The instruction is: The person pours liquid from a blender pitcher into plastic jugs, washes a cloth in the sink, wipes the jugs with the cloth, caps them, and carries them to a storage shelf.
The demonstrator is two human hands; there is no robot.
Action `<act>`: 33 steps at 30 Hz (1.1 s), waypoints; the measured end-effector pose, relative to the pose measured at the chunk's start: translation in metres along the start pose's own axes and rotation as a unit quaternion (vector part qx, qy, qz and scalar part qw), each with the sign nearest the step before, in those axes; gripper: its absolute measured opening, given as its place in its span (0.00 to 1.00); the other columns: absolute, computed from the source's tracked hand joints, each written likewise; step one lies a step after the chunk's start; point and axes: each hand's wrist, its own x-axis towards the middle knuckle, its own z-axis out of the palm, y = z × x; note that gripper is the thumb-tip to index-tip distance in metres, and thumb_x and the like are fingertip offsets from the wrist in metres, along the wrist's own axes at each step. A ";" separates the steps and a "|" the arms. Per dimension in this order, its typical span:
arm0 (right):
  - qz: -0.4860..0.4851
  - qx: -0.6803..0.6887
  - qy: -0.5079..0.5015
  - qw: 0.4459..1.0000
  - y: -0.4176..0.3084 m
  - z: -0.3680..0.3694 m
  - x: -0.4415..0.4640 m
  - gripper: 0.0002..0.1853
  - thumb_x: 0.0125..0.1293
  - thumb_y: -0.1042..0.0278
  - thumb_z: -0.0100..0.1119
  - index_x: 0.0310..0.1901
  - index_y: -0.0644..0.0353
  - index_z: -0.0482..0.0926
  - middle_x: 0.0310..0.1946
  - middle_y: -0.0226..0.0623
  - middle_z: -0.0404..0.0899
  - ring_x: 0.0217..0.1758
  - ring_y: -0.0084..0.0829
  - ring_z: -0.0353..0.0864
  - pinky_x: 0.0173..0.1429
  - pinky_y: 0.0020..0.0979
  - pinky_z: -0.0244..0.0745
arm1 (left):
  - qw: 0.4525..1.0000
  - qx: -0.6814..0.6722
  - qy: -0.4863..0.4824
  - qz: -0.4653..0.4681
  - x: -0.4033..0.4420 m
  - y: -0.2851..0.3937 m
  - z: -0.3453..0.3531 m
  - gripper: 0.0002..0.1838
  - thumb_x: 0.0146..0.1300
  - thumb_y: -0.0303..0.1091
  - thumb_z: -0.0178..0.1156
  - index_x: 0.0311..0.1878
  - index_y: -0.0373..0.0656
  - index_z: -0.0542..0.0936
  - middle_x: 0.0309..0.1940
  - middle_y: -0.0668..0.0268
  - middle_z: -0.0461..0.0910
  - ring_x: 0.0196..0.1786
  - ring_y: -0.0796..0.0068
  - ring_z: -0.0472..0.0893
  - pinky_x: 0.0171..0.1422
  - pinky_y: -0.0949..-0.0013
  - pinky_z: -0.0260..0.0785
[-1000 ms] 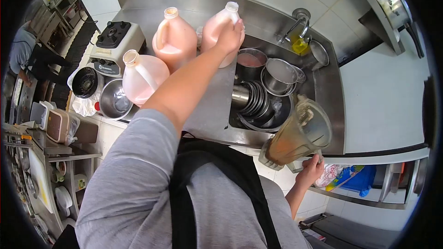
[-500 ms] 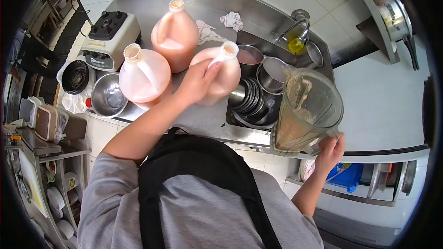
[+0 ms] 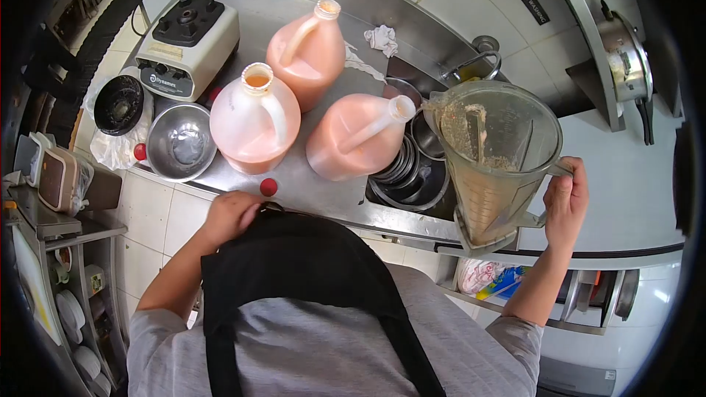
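Observation:
My right hand (image 3: 566,202) is closed around the handle of a clear blender jar (image 3: 493,184), held up in front of the sink. Brownish residue coats the jar's inside. Beside the counter's front edge, my left hand (image 3: 234,217) is curled against the top of the black apron (image 3: 294,257); what its fingers hold, if anything, is hidden. A red cap (image 3: 268,187) lies just beyond it. Three uncapped plastic jugs of pink-orange liquid stand on the steel counter: a front left jug (image 3: 254,129), a rear jug (image 3: 305,55) and a right jug (image 3: 357,140) near the sink.
At the left are a blender base (image 3: 187,48), a steel bowl (image 3: 182,143) and a black round lid-like part (image 3: 118,105). Stacked metal pans (image 3: 401,169) fill the sink under a faucet (image 3: 474,62). A crumpled cloth (image 3: 382,40) lies behind. A pot (image 3: 625,59) sits on the right shelf.
My left hand has let go of the right jug and drawn back to the counter edge by the apron. The blender jar has moved slightly right in my right hand. The red cap now shows.

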 end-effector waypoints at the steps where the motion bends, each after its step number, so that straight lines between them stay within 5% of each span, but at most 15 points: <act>1: -0.001 -0.003 -0.002 1.000 -0.005 0.000 0.004 0.23 0.69 0.43 0.50 0.40 0.60 0.69 0.18 0.17 0.57 0.19 0.10 0.52 0.22 0.17 0.46 | 0.999 0.003 0.032 -0.032 -0.012 -0.007 -0.005 0.05 0.57 0.25 0.59 0.37 0.41 0.79 0.29 0.60 0.80 0.33 0.58 0.80 0.39 0.60 0.73; 9: 0.020 -0.073 -0.056 0.996 -0.036 0.003 0.026 0.24 0.68 0.41 0.50 0.39 0.58 0.69 0.19 0.18 0.59 0.20 0.10 0.54 0.21 0.17 0.49 | 0.976 -0.020 0.085 -0.201 -0.051 -0.047 -0.014 0.05 0.58 0.23 0.58 0.38 0.39 0.76 0.32 0.56 0.73 0.39 0.54 0.75 0.46 0.59 0.68; 12: 0.030 -0.091 -0.066 0.993 -0.045 0.004 0.030 0.24 0.67 0.40 0.50 0.40 0.58 0.70 0.20 0.18 0.59 0.20 0.11 0.54 0.21 0.17 0.49 | 0.988 0.022 0.066 -0.140 -0.054 -0.062 -0.016 0.06 0.57 0.24 0.59 0.38 0.39 0.76 0.34 0.56 0.73 0.40 0.53 0.74 0.45 0.59 0.67; 29: 0.042 -0.135 -0.097 0.985 -0.064 0.007 0.038 0.26 0.66 0.39 0.51 0.41 0.59 0.70 0.19 0.18 0.57 0.20 0.11 0.53 0.22 0.19 0.47 | 0.981 -0.036 0.045 -0.184 -0.056 -0.064 -0.017 0.09 0.54 0.25 0.62 0.38 0.39 0.74 0.35 0.57 0.72 0.41 0.53 0.73 0.46 0.59 0.66; 31: 0.035 -0.138 -0.097 0.985 -0.065 0.007 0.039 0.26 0.66 0.39 0.51 0.41 0.59 0.70 0.19 0.18 0.57 0.20 0.11 0.53 0.22 0.19 0.47 | 0.986 -0.020 0.071 -0.147 -0.055 -0.064 -0.017 0.09 0.54 0.24 0.62 0.38 0.40 0.75 0.31 0.60 0.70 0.34 0.61 0.71 0.37 0.64 0.65; 33: 0.035 -0.128 -0.101 0.986 -0.065 0.007 0.040 0.25 0.67 0.40 0.50 0.42 0.59 0.70 0.18 0.18 0.57 0.20 0.11 0.53 0.22 0.18 0.47 | 0.985 -0.023 0.057 -0.164 -0.057 -0.065 -0.018 0.09 0.54 0.25 0.62 0.38 0.39 0.75 0.33 0.58 0.71 0.38 0.57 0.72 0.42 0.62 0.66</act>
